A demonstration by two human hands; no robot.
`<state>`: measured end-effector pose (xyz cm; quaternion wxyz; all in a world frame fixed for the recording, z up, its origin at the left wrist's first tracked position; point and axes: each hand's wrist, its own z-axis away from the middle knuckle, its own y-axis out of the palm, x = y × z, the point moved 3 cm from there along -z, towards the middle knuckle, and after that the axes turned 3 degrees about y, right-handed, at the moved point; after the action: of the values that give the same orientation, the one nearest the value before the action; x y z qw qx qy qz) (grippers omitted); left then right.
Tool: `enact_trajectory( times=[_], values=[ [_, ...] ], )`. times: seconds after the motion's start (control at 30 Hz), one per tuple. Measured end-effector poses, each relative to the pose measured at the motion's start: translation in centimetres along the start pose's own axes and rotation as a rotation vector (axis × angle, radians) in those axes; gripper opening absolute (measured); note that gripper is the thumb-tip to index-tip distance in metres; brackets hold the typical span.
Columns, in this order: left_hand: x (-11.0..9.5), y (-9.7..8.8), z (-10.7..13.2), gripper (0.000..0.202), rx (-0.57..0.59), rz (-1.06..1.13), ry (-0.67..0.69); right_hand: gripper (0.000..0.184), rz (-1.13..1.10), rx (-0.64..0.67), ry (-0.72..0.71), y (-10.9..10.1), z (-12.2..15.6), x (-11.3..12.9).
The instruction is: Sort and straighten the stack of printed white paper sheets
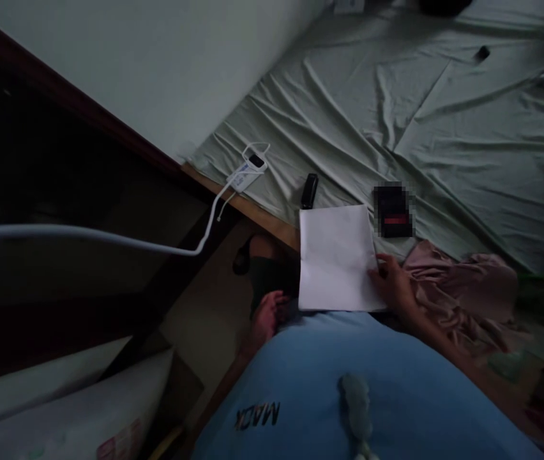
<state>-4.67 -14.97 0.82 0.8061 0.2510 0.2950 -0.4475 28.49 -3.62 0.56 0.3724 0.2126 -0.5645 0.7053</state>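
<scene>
Bedsheet (444, 128), grey-green, rumpled. White paper (336, 259) at the bed's near edge; our right hand (394, 284) rests fingers on its right margin. Left hand (267, 316) beside its lower left corner, half curled, holding nothing. Black stapler (309, 190) just beyond.

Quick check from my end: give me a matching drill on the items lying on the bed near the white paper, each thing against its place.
Things:
1. white sheet of paper
2. small black stapler-like object
3. white power strip with cable
4. pink crumpled cloth

Places:
A. near the bed's corner by the wall
B. right of the right hand
C. at the bed edge, under the right hand's fingers
D. just above the paper's top left corner

Pairs: 1-C, 2-D, 3-A, 4-B
</scene>
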Motion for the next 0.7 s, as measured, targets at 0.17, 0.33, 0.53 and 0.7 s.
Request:
enact_trajectory(
  times=[0.17, 0.33, 0.53, 0.7],
  values=[
    [1.6, -8.4, 3.2, 0.029, -0.225, 0.044, -0.038, 0.054, -0.055, -0.049, -0.013, 0.2, 0.4, -0.5],
    [2.2, -8.6, 3.5, 0.048, -0.226, -0.102, 0.014, 0.05, -0.072, -0.06, 0.0, 0.2, 0.6, -0.7],
    [-0.6, -1.7, -2.7, 0.05, -0.062, -0.406, 0.236, 0.049, -0.111, -0.049, -0.08, 0.2, -0.3, 0.0],
    [-1.9, 5.1, -8.0, 0.053, 0.173, -0.324, 0.298, 0.045, -0.057, -0.07, -0.161, 0.7, -1.2, 0.8]
  ],
)
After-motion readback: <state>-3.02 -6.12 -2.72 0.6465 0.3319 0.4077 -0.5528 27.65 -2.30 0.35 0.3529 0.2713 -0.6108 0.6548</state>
